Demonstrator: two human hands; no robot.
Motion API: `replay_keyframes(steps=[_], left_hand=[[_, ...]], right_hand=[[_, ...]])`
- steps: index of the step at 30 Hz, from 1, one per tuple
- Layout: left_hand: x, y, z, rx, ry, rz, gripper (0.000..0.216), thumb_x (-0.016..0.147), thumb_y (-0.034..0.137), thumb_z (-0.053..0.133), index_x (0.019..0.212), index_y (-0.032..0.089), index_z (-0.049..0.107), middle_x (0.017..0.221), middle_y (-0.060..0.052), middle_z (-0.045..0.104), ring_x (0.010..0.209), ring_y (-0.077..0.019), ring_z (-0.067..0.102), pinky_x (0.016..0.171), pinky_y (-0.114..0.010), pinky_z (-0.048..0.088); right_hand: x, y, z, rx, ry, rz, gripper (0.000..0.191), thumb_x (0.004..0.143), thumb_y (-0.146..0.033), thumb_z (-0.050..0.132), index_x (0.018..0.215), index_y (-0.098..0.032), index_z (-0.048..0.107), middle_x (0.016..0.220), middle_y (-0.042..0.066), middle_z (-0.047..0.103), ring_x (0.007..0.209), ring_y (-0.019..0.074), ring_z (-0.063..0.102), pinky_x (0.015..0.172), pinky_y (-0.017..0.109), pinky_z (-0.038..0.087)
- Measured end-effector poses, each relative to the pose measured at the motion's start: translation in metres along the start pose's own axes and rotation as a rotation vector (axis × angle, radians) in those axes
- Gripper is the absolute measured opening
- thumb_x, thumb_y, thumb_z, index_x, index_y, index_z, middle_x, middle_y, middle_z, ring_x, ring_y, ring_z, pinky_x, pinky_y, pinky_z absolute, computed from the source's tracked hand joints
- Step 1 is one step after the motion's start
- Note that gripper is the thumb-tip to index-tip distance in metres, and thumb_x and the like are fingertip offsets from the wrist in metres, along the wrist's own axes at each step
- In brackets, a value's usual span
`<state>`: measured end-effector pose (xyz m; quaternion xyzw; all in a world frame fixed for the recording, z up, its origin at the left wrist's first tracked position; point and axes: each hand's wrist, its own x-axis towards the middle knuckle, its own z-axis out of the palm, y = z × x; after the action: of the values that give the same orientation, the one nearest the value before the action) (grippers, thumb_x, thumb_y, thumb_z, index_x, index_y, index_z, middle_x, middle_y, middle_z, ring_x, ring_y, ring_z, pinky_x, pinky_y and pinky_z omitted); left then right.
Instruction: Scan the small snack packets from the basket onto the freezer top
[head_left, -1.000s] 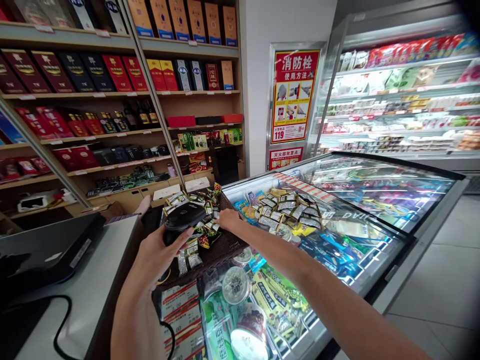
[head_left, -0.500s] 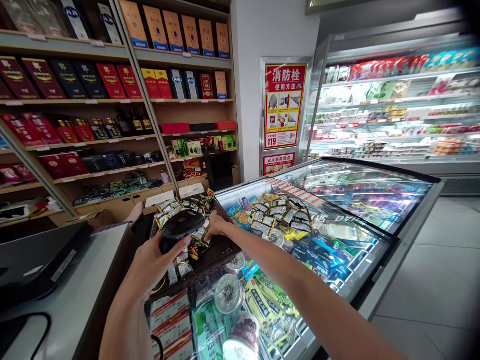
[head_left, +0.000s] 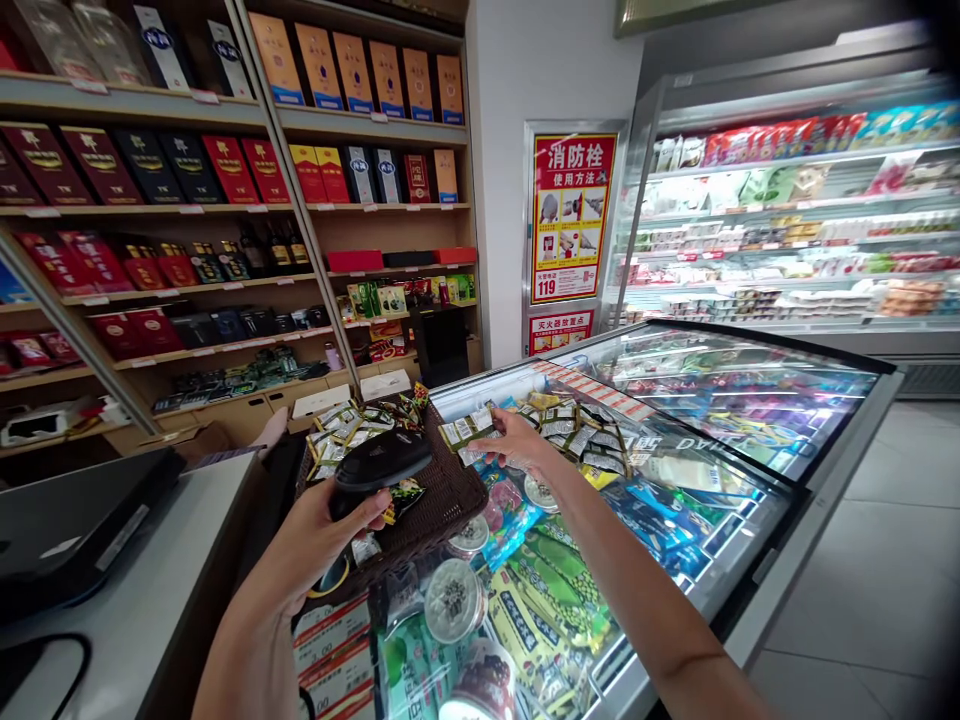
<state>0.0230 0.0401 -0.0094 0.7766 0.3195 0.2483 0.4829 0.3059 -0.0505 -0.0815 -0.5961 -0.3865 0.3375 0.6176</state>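
My left hand (head_left: pixel 311 535) is wrapped round the handle of a black barcode scanner (head_left: pixel 386 456), which sits above a dark brown woven basket (head_left: pixel 459 490). Silver-and-gold snack packets (head_left: pixel 337 432) lie in the basket's left and far part. To the right of the basket, my right hand (head_left: pixel 517 442) pinches a few small snack packets (head_left: pixel 465 432) with pale labels; how many I cannot tell. Beyond that hand, a pile of like packets (head_left: pixel 585 432) rests on the glass top of a chest freezer (head_left: pixel 772 560).
At the left, a black device (head_left: pixel 82 510) stands on a grey counter (head_left: pixel 187 540). Price labels (head_left: pixel 334 650) show at the front below the basket. Shelves with boxed bottles (head_left: pixel 360 110) line the back wall, and an open chiller (head_left: pixel 795 220) stands at the far right.
My right hand has moved from the basket's right side out to the right, bringing packets with it. The scanner has shifted slightly right, and more of the basket's bottom shows.
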Motion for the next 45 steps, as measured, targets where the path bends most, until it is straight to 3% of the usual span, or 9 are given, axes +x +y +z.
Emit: replay_keyframes(steps=[5,21,24,29,35,38,40,42,45], left_hand=[[0.005,-0.004,0.003,0.067,-0.044,0.001,0.056,0.063,0.071,0.076,0.082,0.019,0.069,0.068,-0.004,0.070,0.065,-0.0203,0.061,0.059,-0.027,0.045],[0.010,-0.008,0.010,0.165,-0.072,0.000,0.063,0.061,0.081,0.068,0.069,0.019,0.066,0.065,-0.007,0.070,0.059,-0.0197,0.058,0.051,-0.026,0.041],[0.008,-0.005,0.011,0.137,-0.047,-0.009,0.064,0.060,0.081,0.069,0.074,0.019,0.067,0.064,-0.006,0.070,0.058,-0.0197,0.058,0.052,-0.027,0.042],[0.003,-0.004,0.006,0.111,0.052,-0.003,0.063,0.062,0.081,0.068,0.074,0.019,0.066,0.063,-0.005,0.069,0.059,-0.0179,0.056,0.055,-0.026,0.041],[0.006,-0.015,-0.018,0.106,0.085,-0.058,0.061,0.063,0.079,0.070,0.077,0.020,0.067,0.064,-0.004,0.071,0.060,-0.0186,0.058,0.056,-0.026,0.041],[0.006,-0.018,-0.027,0.079,0.141,-0.078,0.061,0.061,0.078,0.073,0.079,0.020,0.067,0.064,-0.004,0.072,0.062,-0.0193,0.060,0.056,-0.026,0.042],[0.005,-0.018,-0.029,0.057,0.172,-0.068,0.061,0.061,0.077,0.074,0.080,0.020,0.067,0.063,-0.003,0.071,0.061,-0.0187,0.060,0.056,-0.026,0.043],[0.003,-0.017,-0.030,0.040,0.185,-0.060,0.062,0.060,0.077,0.075,0.081,0.020,0.067,0.063,-0.003,0.070,0.060,-0.0181,0.060,0.056,-0.026,0.043],[0.001,-0.013,-0.030,0.033,0.182,-0.072,0.065,0.055,0.078,0.076,0.081,0.019,0.066,0.064,-0.003,0.070,0.061,-0.0191,0.062,0.053,-0.025,0.044]], right_hand=[[0.000,-0.001,-0.013,0.050,-0.104,0.015,0.046,0.068,-0.046,0.086,0.095,-0.019,0.060,0.077,-0.001,0.068,0.059,0.0129,0.067,0.044,0.019,0.049],[-0.001,-0.004,-0.026,-0.031,-0.082,0.083,0.036,0.074,-0.041,0.082,0.091,-0.018,0.060,0.063,-0.002,0.064,0.053,0.0148,0.066,0.040,0.019,0.047],[0.002,-0.001,-0.032,-0.074,0.016,0.073,0.032,0.076,-0.036,0.080,0.093,-0.018,0.061,0.070,0.000,0.068,0.053,0.0150,0.066,0.041,0.019,0.046],[0.015,0.016,-0.056,-0.357,0.382,0.172,0.031,0.086,-0.024,0.070,0.114,-0.016,0.056,0.082,0.004,0.070,0.056,0.0138,0.066,0.049,0.021,0.049],[0.014,0.030,-0.072,-0.742,0.480,0.324,0.045,0.097,-0.029,0.057,0.131,-0.003,0.044,0.094,0.017,0.071,0.082,0.0233,0.072,0.070,0.028,0.052],[0.007,0.023,-0.060,-1.022,0.621,0.288,0.047,0.096,-0.029,0.058,0.133,-0.002,0.045,0.125,0.031,0.058,0.109,0.0340,0.067,0.086,0.038,0.050],[0.002,0.016,-0.042,-1.158,0.677,0.218,0.044,0.098,-0.028,0.053,0.134,-0.004,0.046,0.135,0.033,0.049,0.111,0.0352,0.065,0.088,0.041,0.049],[-0.002,0.010,-0.014,-1.239,0.596,0.107,0.039,0.100,-0.030,0.048,0.132,-0.008,0.050,0.135,0.029,0.051,0.107,0.0330,0.067,0.086,0.041,0.050],[0.001,0.007,0.041,-1.270,0.269,-0.056,0.035,0.100,-0.041,0.049,0.119,-0.015,0.061,0.123,0.020,0.063,0.107,0.0307,0.067,0.088,0.040,0.051]])
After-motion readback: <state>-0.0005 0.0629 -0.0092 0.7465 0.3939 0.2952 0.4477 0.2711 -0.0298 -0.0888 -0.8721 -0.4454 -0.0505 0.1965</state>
